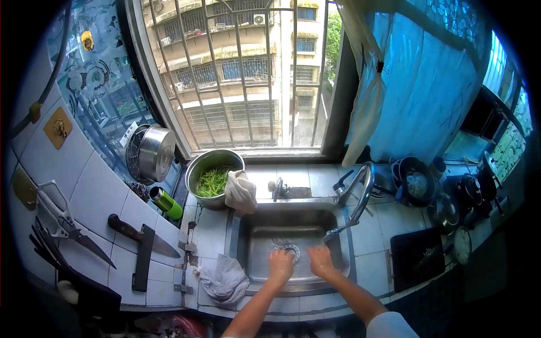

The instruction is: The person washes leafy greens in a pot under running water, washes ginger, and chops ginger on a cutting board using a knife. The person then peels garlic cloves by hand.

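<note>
The left hand (281, 265) is at the round metal drain (294, 250), the right hand (320, 260) near the curved silver tap (369, 183), each grip's closure indiscernible

My left hand (280, 265) and right hand (320, 260) are in the sink (304, 234). A cloth (224, 280) lies left of it, a board (407, 256) right, a pot (211, 201) back left.
</note>
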Available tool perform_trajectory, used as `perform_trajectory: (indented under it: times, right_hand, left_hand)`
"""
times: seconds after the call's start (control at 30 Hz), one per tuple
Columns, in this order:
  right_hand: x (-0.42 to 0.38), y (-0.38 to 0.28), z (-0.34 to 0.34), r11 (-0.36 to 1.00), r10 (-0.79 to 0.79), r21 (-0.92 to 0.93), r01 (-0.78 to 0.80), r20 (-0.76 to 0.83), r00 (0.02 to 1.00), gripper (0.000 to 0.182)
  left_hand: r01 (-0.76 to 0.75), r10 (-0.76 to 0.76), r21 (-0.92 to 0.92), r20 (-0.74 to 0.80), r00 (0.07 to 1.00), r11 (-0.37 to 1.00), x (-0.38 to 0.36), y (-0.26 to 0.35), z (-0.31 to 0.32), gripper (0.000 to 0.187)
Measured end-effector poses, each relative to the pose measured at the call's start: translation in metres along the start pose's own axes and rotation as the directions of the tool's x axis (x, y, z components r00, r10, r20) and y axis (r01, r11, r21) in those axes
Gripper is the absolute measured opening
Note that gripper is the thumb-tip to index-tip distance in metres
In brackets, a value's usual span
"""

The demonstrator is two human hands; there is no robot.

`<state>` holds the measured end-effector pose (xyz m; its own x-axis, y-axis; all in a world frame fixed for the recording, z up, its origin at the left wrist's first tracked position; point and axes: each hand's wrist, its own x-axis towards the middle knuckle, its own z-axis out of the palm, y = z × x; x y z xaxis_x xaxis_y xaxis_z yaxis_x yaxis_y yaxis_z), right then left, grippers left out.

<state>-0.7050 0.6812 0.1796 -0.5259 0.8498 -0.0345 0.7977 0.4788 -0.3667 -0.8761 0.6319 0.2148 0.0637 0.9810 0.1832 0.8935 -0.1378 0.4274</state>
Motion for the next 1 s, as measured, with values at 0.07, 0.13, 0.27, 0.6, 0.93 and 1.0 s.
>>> perform_trajectory:
  times: [0.07, 0.13, 0.27, 0.6, 0.93, 1.0]
  right_hand:
    - [-0.035, -0.025, -0.014, 1.0, 0.011, 0.014, -0.008, -0.23, 0.973, 0.038]
    - [-0.065, -0.028, -0.013, 0.997, 0.065, 0.056, -0.053, -0.26, 0.963, 0.041]
    - [-0.128, -0.02, -0.007, 0.966, 0.258, 0.118, -0.232, -0.32, 0.912, 0.037]
    - [-0.358, 0.013, -0.051, 0.518, 0.835, 0.335, -0.787, -0.397, 0.381, 0.02]
    - [-0.596, 0.092, -0.019, 0.161, 0.927, 0.483, -0.861, -0.373, -0.035, 0.017]
    - [-0.641, 0.115, -0.024, 0.137, 0.931, 0.498, -0.856, -0.361, -0.061, 0.017]
  left_hand:
    - [0.006, -0.011, -0.037, -0.127, 0.992, 0.999, -0.009, 0.002, -0.008, 0.017]
    - [-0.02, 0.014, -0.052, -0.112, 0.994, 0.998, -0.025, 0.004, -0.015, 0.019]
    - [-0.13, 0.126, -0.119, -0.045, 0.991, 0.984, -0.059, 0.007, -0.024, 0.021]
    - [-0.079, 0.112, -0.392, 0.06, 0.992, 0.917, -0.137, 0.056, -0.027, 0.013]
    - [-0.489, 0.57, -0.295, 0.355, 0.742, 0.821, -0.124, 0.292, 0.042, 0.013]
    - [-0.579, 0.596, -0.177, 0.39, 0.701, 0.796, -0.125, 0.353, 0.065, 0.013]
